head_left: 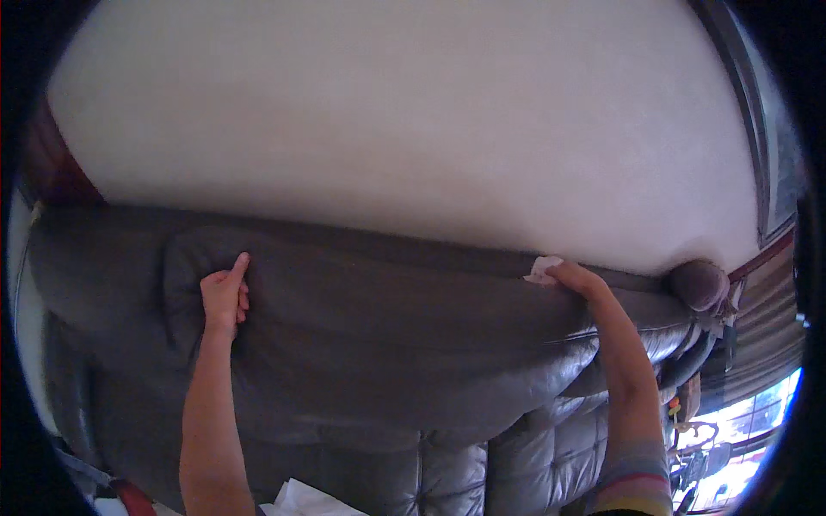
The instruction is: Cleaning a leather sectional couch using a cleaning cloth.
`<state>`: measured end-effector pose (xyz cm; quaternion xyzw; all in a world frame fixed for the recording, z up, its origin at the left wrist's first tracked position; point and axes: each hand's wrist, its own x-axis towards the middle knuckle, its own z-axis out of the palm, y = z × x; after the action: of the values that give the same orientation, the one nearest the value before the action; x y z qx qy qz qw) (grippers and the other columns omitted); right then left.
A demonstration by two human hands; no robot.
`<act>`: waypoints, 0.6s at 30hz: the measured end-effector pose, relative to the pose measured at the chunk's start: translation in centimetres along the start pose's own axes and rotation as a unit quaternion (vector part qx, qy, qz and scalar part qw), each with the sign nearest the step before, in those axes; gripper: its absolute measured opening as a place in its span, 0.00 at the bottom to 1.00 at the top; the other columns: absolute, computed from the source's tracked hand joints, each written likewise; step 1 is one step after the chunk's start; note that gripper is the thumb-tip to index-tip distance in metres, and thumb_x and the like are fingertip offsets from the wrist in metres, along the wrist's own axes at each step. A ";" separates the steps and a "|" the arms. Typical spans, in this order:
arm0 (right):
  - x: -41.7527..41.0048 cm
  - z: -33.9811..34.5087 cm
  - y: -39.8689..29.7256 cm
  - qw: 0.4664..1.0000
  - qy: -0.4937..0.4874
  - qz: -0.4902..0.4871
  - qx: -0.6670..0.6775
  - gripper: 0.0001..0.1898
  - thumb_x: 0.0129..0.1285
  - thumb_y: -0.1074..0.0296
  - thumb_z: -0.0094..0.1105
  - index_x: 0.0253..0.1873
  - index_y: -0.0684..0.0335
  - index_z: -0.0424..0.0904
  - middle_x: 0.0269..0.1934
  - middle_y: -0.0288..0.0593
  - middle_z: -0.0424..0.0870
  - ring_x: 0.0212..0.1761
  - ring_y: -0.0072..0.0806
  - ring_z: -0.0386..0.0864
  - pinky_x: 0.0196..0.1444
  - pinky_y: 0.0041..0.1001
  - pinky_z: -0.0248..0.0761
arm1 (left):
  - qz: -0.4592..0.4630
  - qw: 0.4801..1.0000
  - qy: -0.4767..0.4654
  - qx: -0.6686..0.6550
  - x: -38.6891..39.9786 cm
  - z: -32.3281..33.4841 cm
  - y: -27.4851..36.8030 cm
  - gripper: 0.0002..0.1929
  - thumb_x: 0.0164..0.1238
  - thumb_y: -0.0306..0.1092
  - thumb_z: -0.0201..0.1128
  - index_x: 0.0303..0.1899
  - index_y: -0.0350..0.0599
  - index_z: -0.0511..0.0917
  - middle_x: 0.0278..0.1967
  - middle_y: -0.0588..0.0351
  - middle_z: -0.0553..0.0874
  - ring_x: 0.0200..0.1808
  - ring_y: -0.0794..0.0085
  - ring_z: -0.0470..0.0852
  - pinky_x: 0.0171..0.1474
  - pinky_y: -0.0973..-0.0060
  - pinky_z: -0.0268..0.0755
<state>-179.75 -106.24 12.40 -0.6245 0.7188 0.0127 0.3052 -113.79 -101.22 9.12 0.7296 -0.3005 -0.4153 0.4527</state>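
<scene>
A dark leather sofa backrest (387, 303) stretches across the view before me. My left hand (224, 297) rests against its left part, thumb pointing up and fingers curled; nothing shows in it. The leather dips and creases around that hand. Farther right, my right hand (574, 277) pinches a crumpled white tissue or wipe (543, 269) against the backrest's upper edge. Part of the tissue is hidden by my fingers.
A pale wall (413, 116) rises behind the sofa. At its right end sits a rounded purplish-grey object (699, 285). Tufted seat cushions (452, 471) lie below, with a white sheet, perhaps paper (310, 500), at the bottom. Striped curtains (768, 329) hang right, above a bright window.
</scene>
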 end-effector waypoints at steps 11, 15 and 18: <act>4.8 10.1 -28.4 0.913 -0.088 -0.321 -0.234 0.23 0.63 0.53 0.56 0.44 0.73 0.83 0.42 0.62 0.86 0.45 0.53 0.83 0.51 0.48 0.71 | -0.011 1.000 -0.005 -0.018 -0.6 1.6 -0.2 0.27 0.63 0.56 0.70 0.16 0.45 0.72 0.10 0.60 0.72 0.06 0.78 0.66 0.09 0.78 0.52; 4.7 13.9 -39.6 0.954 -0.062 -0.269 -0.120 0.23 0.69 0.54 0.53 0.44 0.75 0.82 0.40 0.63 0.86 0.45 0.53 0.83 0.49 0.47 0.72 | -0.020 0.999 -0.008 -0.036 -0.9 2.3 0.0 0.27 0.63 0.55 0.71 0.16 0.44 0.73 0.10 0.59 0.73 0.06 0.77 0.66 0.09 0.77 0.53; 5.2 14.1 -41.9 0.946 -0.079 -0.277 -0.147 0.25 0.71 0.53 0.50 0.46 0.77 0.81 0.43 0.62 0.85 0.49 0.50 0.83 0.51 0.46 0.73 | 0.012 0.996 -0.036 -0.075 -0.7 1.4 0.1 0.27 0.63 0.54 0.71 0.16 0.44 0.73 0.10 0.58 0.73 0.06 0.76 0.66 0.10 0.77 0.53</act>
<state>-136.07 -114.41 13.77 -0.8342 0.4808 0.0829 0.2571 -115.36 -101.30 9.08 0.6743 -0.2940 -0.4572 0.4998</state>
